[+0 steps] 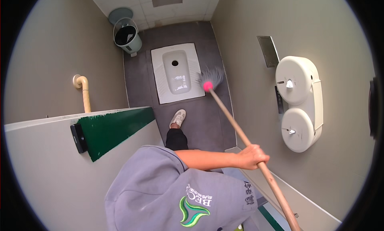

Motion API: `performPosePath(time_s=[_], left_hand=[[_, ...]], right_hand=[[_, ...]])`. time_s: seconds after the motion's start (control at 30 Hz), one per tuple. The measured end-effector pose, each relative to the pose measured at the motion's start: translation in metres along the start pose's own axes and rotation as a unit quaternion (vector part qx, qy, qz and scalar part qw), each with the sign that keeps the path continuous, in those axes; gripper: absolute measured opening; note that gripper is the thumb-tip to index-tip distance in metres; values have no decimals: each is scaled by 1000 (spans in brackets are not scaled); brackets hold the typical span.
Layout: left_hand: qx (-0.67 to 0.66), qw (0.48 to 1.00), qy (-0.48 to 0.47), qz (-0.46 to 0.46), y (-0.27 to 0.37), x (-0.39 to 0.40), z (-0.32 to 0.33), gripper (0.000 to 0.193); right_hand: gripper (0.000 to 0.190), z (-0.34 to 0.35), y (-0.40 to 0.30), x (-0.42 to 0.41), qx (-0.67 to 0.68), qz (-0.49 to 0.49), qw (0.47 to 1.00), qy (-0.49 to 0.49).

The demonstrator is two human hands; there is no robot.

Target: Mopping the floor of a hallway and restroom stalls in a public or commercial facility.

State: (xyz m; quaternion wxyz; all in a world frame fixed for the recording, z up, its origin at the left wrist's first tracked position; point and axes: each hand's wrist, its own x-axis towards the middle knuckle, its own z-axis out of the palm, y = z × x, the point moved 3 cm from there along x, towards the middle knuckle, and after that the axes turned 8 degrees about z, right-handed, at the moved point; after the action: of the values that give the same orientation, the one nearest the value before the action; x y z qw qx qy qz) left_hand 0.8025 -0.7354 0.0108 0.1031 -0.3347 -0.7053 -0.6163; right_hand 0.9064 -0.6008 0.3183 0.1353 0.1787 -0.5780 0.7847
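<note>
My left hand (254,157) is wrapped around the wooden handle (229,117) of a mop, my forearm reaching across my body to the right. At the handle's far end, a bright pink collar (208,86) joins the grey mop head (214,76). Its strands rest on the floor along the right edge of a white ceramic squat toilet (177,73), and some seem to overlap the rim. The handle runs down past my hand and out of the picture at the lower right. My right hand is out of view.
A pale waste bin (133,42) with its lid up stands in the back left corner. A green-and-grey stall door (117,130) is on my left, beside a grab bar (84,93). Paper dispensers (295,79) jut from the right wall. My shoe (178,118) is on the dark tiles.
</note>
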Motion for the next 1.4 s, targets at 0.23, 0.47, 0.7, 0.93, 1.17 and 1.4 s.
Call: performPosePath(time_s=[0.23, 0.47, 0.7, 0.93, 1.17, 1.4], left_hand=[[29, 970, -209, -121, -68, -40, 47, 4], [195, 961, -130, -146, -159, -19, -26, 6], [263, 939, -15, -220, -264, 3, -130, 13], [298, 920, 117, -224, -311, 1, -225, 12], [302, 889, 266, -218, -281, -22, -249, 14], [301, 870, 333, -203, -205, -54, -246, 9]], right_hand=[[14, -26, 79, -45, -161, 64, 976, 134], [20, -20, 179, -41, -172, 74, 972, 142], [12, 11, 295, 45, -187, 121, 971, 83], [10, 68, 364, 124, -160, 113, 976, -95], [10, 94, 357, 148, -139, 134, 960, -204], [7, 118, 296, 128, -79, 121, 945, -295]])
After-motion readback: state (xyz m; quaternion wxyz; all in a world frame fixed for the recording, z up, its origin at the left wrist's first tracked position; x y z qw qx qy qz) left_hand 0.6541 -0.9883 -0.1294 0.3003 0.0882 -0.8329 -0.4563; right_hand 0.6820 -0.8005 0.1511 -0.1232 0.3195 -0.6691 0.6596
